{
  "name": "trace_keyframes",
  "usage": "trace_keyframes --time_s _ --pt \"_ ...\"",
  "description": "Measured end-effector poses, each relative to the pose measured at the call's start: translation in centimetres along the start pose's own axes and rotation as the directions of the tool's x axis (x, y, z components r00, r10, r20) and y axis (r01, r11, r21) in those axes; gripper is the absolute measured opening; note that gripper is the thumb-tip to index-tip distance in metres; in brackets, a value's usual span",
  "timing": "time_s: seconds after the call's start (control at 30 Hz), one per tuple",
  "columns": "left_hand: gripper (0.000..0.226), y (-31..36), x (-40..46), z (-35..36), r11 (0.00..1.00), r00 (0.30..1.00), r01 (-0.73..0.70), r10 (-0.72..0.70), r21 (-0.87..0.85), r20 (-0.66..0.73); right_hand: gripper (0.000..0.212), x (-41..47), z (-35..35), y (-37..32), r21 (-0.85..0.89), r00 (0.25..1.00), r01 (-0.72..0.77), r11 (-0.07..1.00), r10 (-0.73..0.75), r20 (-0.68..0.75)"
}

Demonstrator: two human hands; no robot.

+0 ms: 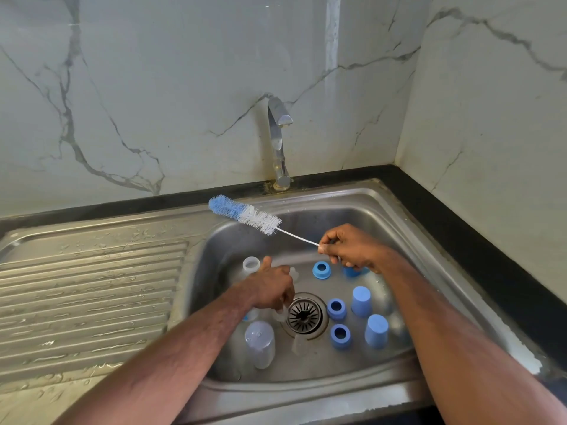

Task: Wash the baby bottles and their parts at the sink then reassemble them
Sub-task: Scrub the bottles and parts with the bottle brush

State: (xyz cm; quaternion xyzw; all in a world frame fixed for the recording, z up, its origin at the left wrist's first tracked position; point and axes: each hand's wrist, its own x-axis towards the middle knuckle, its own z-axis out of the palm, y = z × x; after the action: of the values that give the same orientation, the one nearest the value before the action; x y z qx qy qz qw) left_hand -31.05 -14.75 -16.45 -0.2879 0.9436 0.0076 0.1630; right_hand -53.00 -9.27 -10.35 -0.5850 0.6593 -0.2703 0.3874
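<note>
Two hands are at work in the sink (362,210); the brush (245,213) is pinched by its wire stem in the curled fingers of the right hand (349,250) and held above the basin, bristles up and to the left; the left hand (271,288) is lowered beside the drain (304,315), fingers curled down onto a small clear part, though what is gripped cannot be told; bottles (260,343), rings (336,308) and caps (361,301) are scattered over the basin floor; a wet clear part could be dropped if pinched loosely, and nearby caps could be knocked over by the forearm; no water is seen at the tap (279,139); one blue piece is half hidden under the right hand, and the clear pieces by the drain are hard to make out
</note>
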Motion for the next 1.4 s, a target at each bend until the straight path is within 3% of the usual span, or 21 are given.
trace_keyframes --time_s 0.23,0.37,0.57,0.67,0.9,1.0,1.17,1.3,1.4 --pt "0.027 -0.3 -0.9 -0.2 0.996 0.999 -0.025 0.022 0.087 0.042 0.011 -0.4 -0.1 0.0 0.011 1.0 -0.007 1.0 0.007 0.008" --pt "0.036 -0.6 -1.0 -0.1 0.998 0.998 -0.032 0.029 0.053 0.05 0.011 -0.5 -0.2 -0.2 0.017 1.0 -0.006 1.0 0.006 0.007" --pt "0.04 -0.1 0.7 -0.7 0.974 0.986 0.005 -0.042 -0.225 -0.159 0.01 -0.6 -0.3 -0.6 0.062 1.0 0.003 0.998 -0.004 0.016" --pt "0.032 1.7 2.8 -1.9 0.947 0.987 -0.026 -0.025 -0.32 -0.156 0.01 -0.3 -0.3 -0.6 0.074 1.0 0.008 0.997 -0.008 0.004" --pt "0.053 5.8 6.5 -1.7 0.973 0.999 -0.001 0.009 -0.232 0.033 0.011 -0.2 -0.2 -0.4 0.093 1.0 0.009 0.996 -0.011 0.018" --pt "0.051 6.2 7.0 -1.4 0.979 0.998 -0.005 0.019 -0.203 0.066 0.011 -0.1 -0.1 -0.6 0.079 1.0 0.02 0.997 -0.022 0.021" --pt "0.033 6.6 7.2 -0.6 0.973 0.997 -0.032 0.046 -0.227 0.056 0.011 -0.3 0.0 -0.8 0.057 0.999 0.031 0.998 -0.033 0.028" --pt "0.033 6.4 6.9 -1.4 0.978 0.999 -0.027 0.021 -0.206 -0.031 0.011 -0.5 -0.1 -0.8 0.062 0.999 0.032 0.998 -0.033 0.008" --pt "0.027 4.1 5.5 -3.1 0.882 0.983 0.027 -0.108 -0.471 -0.147 0.012 -0.7 -0.2 -0.9 0.079 0.998 0.047 0.996 -0.045 -0.038"
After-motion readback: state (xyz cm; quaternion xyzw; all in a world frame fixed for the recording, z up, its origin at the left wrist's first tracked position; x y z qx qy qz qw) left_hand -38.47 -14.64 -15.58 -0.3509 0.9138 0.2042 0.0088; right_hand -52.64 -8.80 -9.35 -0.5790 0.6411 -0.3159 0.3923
